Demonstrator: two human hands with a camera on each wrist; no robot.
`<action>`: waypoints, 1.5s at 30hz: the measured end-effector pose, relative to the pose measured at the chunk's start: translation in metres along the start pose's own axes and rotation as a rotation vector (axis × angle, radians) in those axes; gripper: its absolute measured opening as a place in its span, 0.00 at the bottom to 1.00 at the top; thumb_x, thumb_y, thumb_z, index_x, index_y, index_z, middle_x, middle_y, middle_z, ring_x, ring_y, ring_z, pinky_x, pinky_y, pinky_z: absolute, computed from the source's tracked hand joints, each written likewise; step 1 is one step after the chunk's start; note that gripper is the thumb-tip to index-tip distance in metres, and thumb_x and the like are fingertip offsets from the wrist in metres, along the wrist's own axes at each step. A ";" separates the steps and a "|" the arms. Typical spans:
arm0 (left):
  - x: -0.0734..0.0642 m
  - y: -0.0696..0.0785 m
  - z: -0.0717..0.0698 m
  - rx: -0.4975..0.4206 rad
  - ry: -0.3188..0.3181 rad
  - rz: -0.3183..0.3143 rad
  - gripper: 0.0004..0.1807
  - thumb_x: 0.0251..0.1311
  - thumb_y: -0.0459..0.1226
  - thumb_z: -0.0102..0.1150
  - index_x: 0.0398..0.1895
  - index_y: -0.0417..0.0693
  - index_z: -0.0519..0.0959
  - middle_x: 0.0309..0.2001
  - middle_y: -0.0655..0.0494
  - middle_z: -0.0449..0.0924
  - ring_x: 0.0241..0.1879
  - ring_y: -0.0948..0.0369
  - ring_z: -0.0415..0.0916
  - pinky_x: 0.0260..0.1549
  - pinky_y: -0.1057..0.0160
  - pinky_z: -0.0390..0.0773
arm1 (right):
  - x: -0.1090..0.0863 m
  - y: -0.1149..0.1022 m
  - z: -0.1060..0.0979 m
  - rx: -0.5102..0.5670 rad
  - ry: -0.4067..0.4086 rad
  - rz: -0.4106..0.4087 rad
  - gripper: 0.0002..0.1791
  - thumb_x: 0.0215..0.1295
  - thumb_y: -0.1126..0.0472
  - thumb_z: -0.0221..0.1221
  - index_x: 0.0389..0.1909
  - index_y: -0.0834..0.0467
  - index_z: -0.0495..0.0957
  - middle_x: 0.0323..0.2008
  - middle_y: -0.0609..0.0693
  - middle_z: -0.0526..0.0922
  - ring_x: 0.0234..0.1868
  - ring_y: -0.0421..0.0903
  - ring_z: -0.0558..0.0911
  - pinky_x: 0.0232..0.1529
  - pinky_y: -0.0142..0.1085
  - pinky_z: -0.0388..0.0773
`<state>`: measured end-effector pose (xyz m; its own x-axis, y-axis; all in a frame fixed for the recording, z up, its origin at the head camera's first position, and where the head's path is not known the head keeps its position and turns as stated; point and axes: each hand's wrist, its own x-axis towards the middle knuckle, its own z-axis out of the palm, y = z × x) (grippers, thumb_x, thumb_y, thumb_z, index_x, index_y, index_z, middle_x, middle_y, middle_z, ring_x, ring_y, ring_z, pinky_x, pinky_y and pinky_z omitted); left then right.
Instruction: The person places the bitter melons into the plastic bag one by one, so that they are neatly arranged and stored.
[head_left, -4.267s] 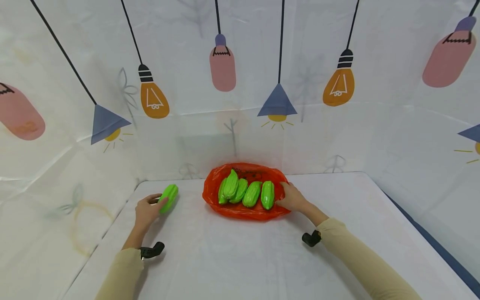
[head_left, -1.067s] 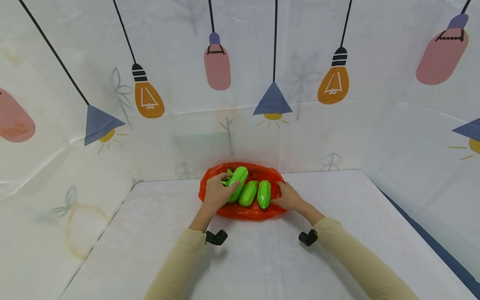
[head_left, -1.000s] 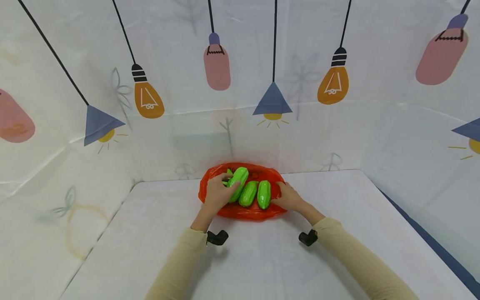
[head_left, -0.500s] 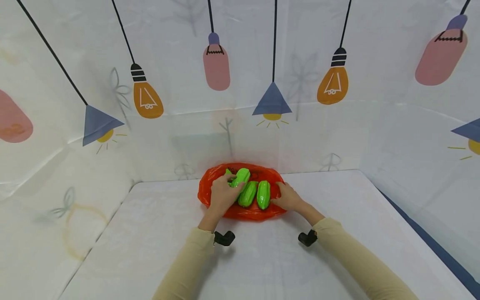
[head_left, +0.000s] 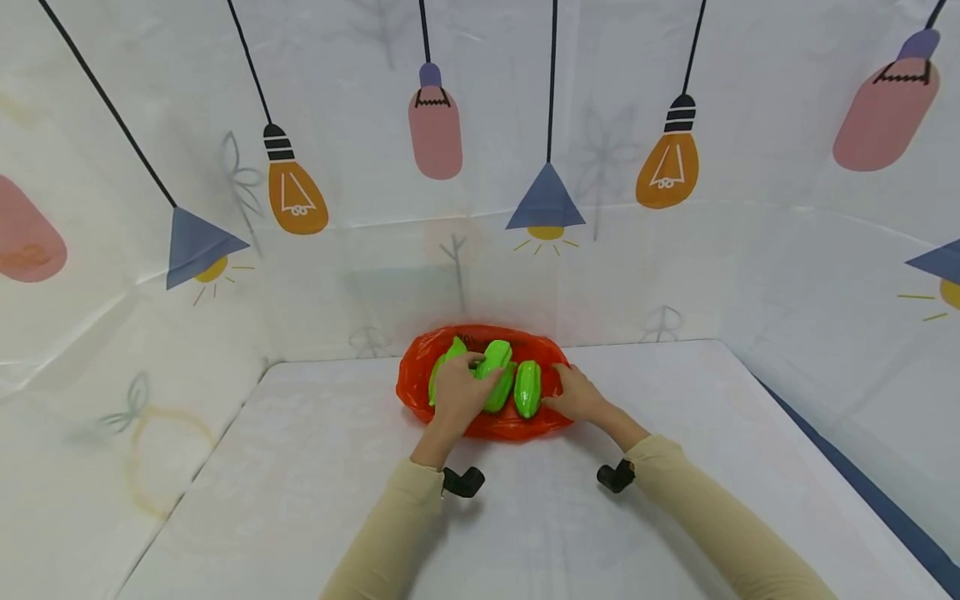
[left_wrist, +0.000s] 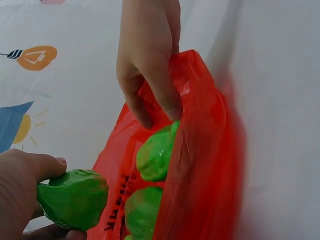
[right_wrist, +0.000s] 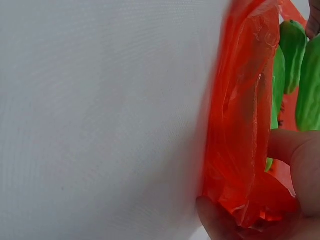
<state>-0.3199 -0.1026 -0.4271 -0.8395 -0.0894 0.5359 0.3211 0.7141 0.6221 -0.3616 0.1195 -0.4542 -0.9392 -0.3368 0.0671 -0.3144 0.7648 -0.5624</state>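
Note:
In the head view my left hand (head_left: pixel 459 392) grips a green ribbed gourd-like vegetable (head_left: pixel 497 357) over the middle of an open red plastic bag (head_left: pixel 414 385). The left wrist view has the held vegetable (left_wrist: pixel 77 200) between thumb and fingers, apart from those in the bag. My right hand (head_left: pixel 579 396) holds the bag's right rim. In the right wrist view its thumb lies inside the red plastic (right_wrist: pixel 240 125), with fingers outside. Inside the bag, a similar green vegetable (head_left: pixel 528 389) lies nearest the right hand; others (head_left: pixel 435 383) are partly hidden by the left hand.
The bag rests at the back of a white-covered table (head_left: pixel 525 517), close to a white backdrop (head_left: pixel 360 292) printed with hanging lamps. A black wrist camera (head_left: pixel 463 482) sits on the left wrist, another camera (head_left: pixel 617 477) on the right.
Earlier my left hand held a green vegetable left of the bag. It came over the bag and, within the last second, shifted right with the vegetable. My right hand stays at the rim.

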 end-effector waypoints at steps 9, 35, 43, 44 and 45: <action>-0.003 0.012 0.016 -0.097 -0.033 -0.034 0.23 0.53 0.48 0.70 0.45 0.40 0.84 0.39 0.50 0.84 0.39 0.55 0.80 0.39 0.56 0.79 | 0.000 0.002 0.000 -0.013 0.010 -0.016 0.39 0.61 0.59 0.65 0.66 0.73 0.60 0.61 0.70 0.69 0.60 0.64 0.70 0.58 0.57 0.68; -0.006 0.010 0.038 -0.098 -0.008 -0.123 0.23 0.56 0.49 0.69 0.44 0.39 0.83 0.37 0.50 0.82 0.37 0.54 0.78 0.36 0.55 0.79 | -0.002 0.001 -0.001 -0.003 0.021 -0.013 0.39 0.60 0.59 0.65 0.66 0.73 0.60 0.61 0.71 0.67 0.60 0.64 0.70 0.58 0.57 0.68; -0.008 0.010 0.036 -0.075 -0.016 -0.133 0.23 0.55 0.50 0.69 0.44 0.39 0.83 0.37 0.50 0.82 0.35 0.55 0.78 0.34 0.56 0.79 | -0.002 0.003 0.000 -0.007 0.013 -0.001 0.39 0.61 0.58 0.64 0.67 0.73 0.60 0.62 0.71 0.66 0.61 0.64 0.70 0.58 0.57 0.68; -0.008 0.010 0.035 -0.071 -0.016 -0.130 0.23 0.55 0.50 0.69 0.44 0.39 0.83 0.37 0.50 0.82 0.35 0.55 0.78 0.34 0.56 0.79 | -0.002 0.003 0.000 -0.005 0.013 0.001 0.39 0.61 0.58 0.64 0.67 0.72 0.60 0.62 0.70 0.66 0.61 0.64 0.70 0.58 0.57 0.68; -0.008 0.010 0.035 -0.068 -0.016 -0.124 0.23 0.55 0.50 0.69 0.44 0.39 0.83 0.36 0.49 0.82 0.35 0.55 0.78 0.34 0.56 0.79 | -0.002 0.003 0.000 -0.003 0.014 0.002 0.39 0.61 0.58 0.65 0.67 0.72 0.60 0.62 0.70 0.67 0.61 0.64 0.70 0.58 0.57 0.68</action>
<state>-0.3250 -0.0705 -0.4453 -0.8816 -0.1624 0.4432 0.2426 0.6495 0.7207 -0.3608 0.1225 -0.4563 -0.9415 -0.3280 0.0775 -0.3133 0.7669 -0.5601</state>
